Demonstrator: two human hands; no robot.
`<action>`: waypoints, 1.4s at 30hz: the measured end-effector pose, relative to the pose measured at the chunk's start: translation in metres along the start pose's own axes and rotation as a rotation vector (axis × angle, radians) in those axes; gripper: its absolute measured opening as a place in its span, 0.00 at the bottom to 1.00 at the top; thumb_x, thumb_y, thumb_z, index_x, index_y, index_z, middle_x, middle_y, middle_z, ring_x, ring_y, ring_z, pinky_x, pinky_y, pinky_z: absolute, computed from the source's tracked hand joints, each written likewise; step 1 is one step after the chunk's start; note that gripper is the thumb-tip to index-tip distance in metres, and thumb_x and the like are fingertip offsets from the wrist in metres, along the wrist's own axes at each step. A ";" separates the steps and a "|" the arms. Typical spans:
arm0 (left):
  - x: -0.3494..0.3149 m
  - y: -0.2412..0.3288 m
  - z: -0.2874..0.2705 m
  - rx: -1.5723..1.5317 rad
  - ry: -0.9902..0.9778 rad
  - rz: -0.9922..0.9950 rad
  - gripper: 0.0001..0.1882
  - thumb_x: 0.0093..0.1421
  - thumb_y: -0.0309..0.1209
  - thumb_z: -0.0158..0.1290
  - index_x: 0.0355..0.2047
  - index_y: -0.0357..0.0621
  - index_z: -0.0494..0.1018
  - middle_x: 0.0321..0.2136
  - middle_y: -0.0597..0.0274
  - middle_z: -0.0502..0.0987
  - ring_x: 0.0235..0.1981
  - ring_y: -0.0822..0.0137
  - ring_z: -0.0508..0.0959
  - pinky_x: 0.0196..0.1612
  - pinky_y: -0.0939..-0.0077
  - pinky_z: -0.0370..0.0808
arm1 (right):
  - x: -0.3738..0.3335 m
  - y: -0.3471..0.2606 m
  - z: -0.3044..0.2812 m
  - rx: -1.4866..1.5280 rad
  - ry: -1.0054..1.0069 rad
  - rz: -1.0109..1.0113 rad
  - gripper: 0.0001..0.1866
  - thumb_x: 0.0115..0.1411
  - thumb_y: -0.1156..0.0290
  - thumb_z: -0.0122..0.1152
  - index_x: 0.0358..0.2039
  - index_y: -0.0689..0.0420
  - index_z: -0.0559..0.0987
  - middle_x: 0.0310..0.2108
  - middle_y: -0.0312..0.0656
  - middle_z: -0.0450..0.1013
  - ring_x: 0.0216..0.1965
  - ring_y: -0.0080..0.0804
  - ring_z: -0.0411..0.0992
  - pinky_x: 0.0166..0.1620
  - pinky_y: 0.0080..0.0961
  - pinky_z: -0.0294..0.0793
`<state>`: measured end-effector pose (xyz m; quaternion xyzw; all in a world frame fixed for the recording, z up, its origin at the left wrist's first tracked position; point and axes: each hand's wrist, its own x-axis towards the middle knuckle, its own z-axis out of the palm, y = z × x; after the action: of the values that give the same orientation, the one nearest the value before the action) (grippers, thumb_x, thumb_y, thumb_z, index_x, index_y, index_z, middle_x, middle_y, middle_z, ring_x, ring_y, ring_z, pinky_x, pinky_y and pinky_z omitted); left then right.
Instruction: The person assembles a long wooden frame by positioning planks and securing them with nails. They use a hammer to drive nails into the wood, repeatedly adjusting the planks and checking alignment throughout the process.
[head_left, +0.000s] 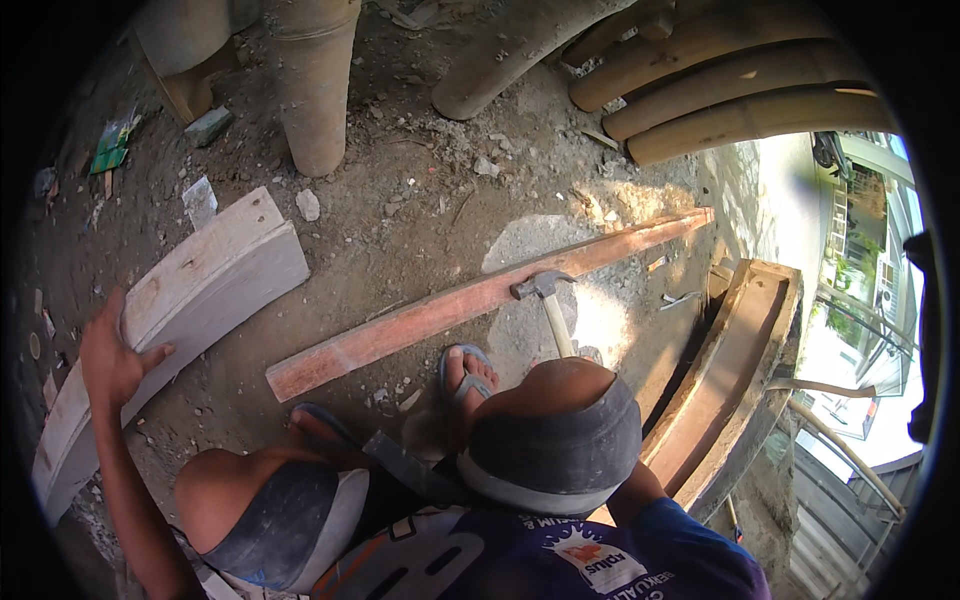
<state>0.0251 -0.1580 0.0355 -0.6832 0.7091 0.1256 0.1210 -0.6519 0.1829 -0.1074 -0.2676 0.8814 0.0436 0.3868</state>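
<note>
My left hand grips the edge of a long, pale wooden plank form at the left, its thumb over the near face and its fingers on the far side. A reddish wooden beam lies slantwise on the ground in front of my feet. Resting on that beam is a claw hammer with a pale handle, which runs down behind my right knee. Only part of my right forearm shows, beside that knee; the hand itself is hidden. Close to it stands a trough-like wooden form.
Thick bamboo poles stand at the back, and more bamboo lies stacked at the far right. Rubble and litter are scattered over the dirt. A stick juts out beyond the trough form, near corrugated sheeting.
</note>
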 end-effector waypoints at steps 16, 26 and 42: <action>-0.001 0.002 -0.003 -0.025 -0.007 -0.011 0.54 0.36 0.38 0.77 0.64 0.32 0.69 0.56 0.35 0.78 0.59 0.39 0.77 0.63 0.55 0.71 | 0.024 -0.150 -0.011 -0.486 0.167 -0.864 0.40 0.49 0.65 0.79 0.63 0.49 0.72 0.60 0.47 0.67 0.65 0.52 0.63 0.64 0.45 0.67; -0.001 -0.004 0.001 -0.092 -0.064 0.006 0.57 0.32 0.38 0.79 0.65 0.30 0.68 0.59 0.37 0.76 0.61 0.39 0.76 0.66 0.55 0.70 | 0.065 -0.237 -0.009 -0.918 -0.064 -1.159 0.24 0.60 0.70 0.62 0.58 0.50 0.74 0.53 0.42 0.71 0.60 0.44 0.68 0.64 0.46 0.63; -0.010 0.022 -0.021 -0.138 0.029 0.070 0.59 0.24 0.50 0.82 0.58 0.44 0.69 0.48 0.43 0.82 0.52 0.38 0.80 0.53 0.49 0.77 | 0.023 -0.377 -0.131 -0.592 0.002 -1.315 0.37 0.50 0.78 0.73 0.60 0.62 0.67 0.51 0.57 0.74 0.54 0.64 0.71 0.58 0.52 0.70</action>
<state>0.0037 -0.1549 0.0587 -0.6663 0.7240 0.1684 0.0586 -0.5604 -0.1864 0.0168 -0.8365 0.4895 0.0383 0.2433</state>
